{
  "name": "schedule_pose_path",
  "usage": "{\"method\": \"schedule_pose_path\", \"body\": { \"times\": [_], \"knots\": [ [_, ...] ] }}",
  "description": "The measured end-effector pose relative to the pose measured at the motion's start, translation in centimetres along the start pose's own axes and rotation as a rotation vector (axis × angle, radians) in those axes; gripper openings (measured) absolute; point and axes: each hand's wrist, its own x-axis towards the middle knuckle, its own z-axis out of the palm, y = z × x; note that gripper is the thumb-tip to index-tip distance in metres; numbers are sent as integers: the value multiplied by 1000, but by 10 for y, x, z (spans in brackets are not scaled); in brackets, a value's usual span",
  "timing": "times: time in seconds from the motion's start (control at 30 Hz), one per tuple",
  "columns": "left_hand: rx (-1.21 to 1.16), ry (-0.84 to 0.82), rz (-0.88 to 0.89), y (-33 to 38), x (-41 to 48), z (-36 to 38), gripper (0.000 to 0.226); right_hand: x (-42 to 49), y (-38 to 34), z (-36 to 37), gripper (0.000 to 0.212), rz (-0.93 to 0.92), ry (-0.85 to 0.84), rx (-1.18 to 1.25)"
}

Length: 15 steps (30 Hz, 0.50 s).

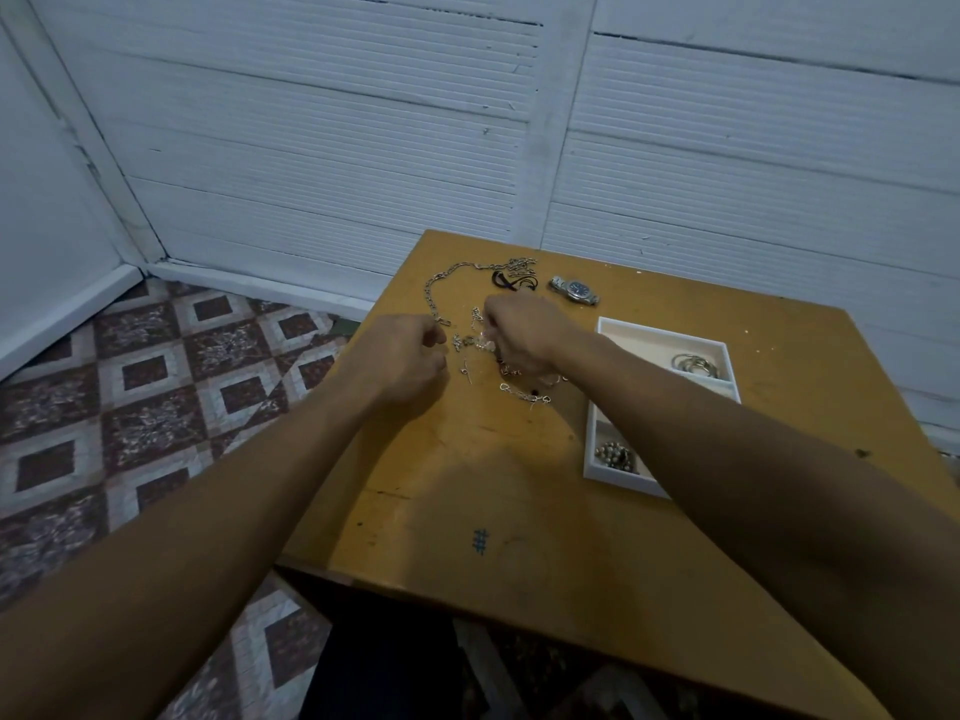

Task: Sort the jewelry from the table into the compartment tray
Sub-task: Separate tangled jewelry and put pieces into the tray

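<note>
A heap of small silver jewelry (pixel 470 345) lies on the yellow wooden table (pixel 519 485). My right hand (pixel 519 327) hovers over the heap with fingers curled, pinching a small clear-and-silver piece. My left hand (pixel 402 356) sits just left of the heap with fingers curled; what it holds is hidden. A long silver chain (pixel 441 288) loops behind both hands. A thin bracelet (pixel 524 393) lies in front of my right hand. The white compartment tray (pixel 608 330) stands at the right, with silver rings (pixel 696 365) in its far section and a beaded piece (pixel 615 454) in its near one.
A silver wristwatch (pixel 575 291) with a dark dial and a black cord (pixel 511 280) lie near the table's far edge. The table's left edge drops to a patterned tile floor (pixel 156 381). White panelled walls stand behind.
</note>
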Motion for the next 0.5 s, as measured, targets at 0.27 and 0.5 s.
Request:
{"method": "schedule_pose_path", "body": {
  "times": [0.27, 0.5],
  "knots": [
    [-24, -23, 4, 19, 2, 10, 25, -22, 29, -43, 10, 84, 162, 324],
    [-29, -22, 103, 65, 10, 30, 28, -53, 65, -48, 5, 169, 217, 436]
  ]
}}
